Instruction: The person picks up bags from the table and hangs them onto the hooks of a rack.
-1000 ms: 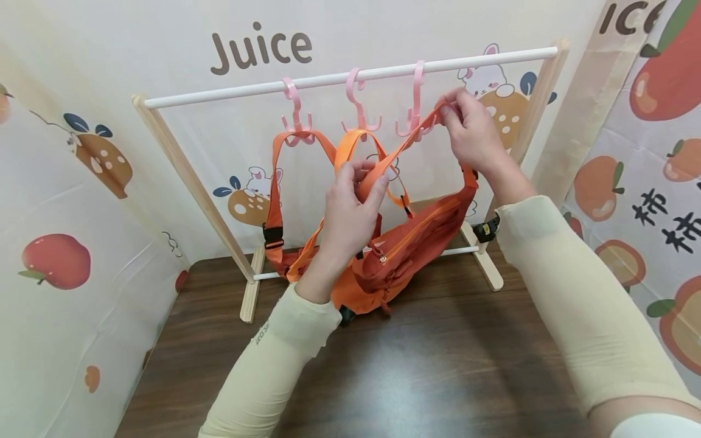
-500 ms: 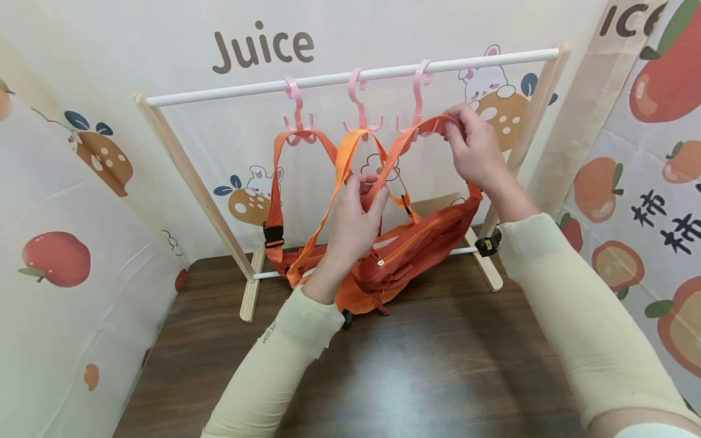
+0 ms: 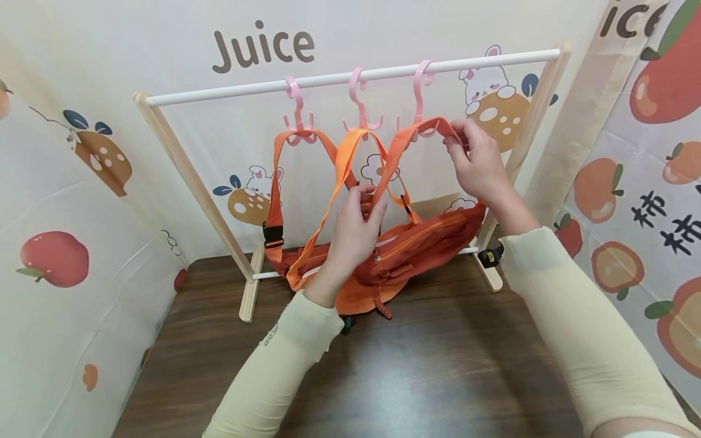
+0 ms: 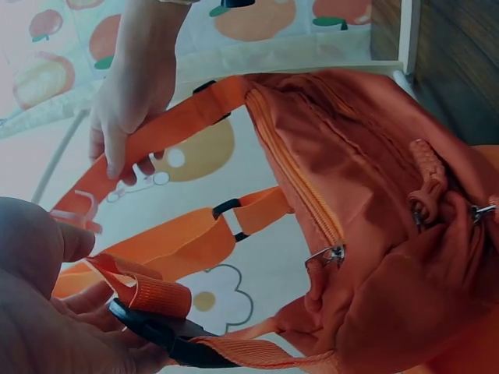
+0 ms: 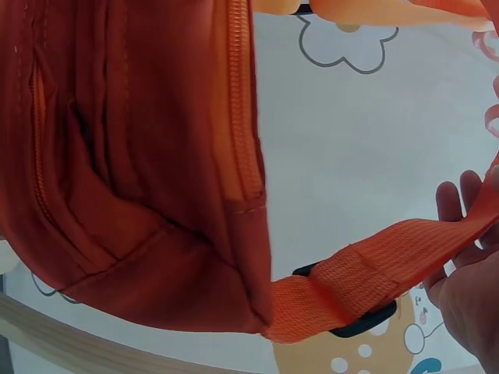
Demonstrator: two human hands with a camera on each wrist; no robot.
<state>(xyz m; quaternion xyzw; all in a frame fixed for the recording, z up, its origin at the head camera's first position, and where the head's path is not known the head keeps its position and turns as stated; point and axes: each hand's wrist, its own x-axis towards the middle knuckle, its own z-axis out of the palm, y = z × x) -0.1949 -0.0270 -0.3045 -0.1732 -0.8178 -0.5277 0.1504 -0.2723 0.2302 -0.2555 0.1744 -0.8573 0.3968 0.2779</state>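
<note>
A rust-orange bag [image 3: 432,243] hangs tilted below a clothes rack. Its wide strap [image 3: 400,149] arches over the prongs of the right pink hook [image 3: 418,94]. My left hand [image 3: 353,234] pinches this strap below the hook on the left, near a black buckle [image 4: 160,331] in the left wrist view. To the right of the hook, my right hand [image 3: 479,164] holds the strap's other side between thumb and fingers. In the right wrist view the strap crosses the fingers of that hand [image 5: 468,296]. A brighter orange strap [image 3: 344,161] loops over the middle pink hook [image 3: 358,100].
Another strap [image 3: 275,182] with a black buckle [image 3: 273,235] hangs from the left pink hook [image 3: 297,103]. The white rail [image 3: 493,59] rests on wooden posts, which stand on a dark wood table [image 3: 416,377]. Fruit-printed cloth [image 3: 263,36] stands close behind and at both sides.
The right hand has lowered slightly and moved right, and the strap now drapes over the right hook. The left hand has moved down a little. The bag has sunk and turned more level.
</note>
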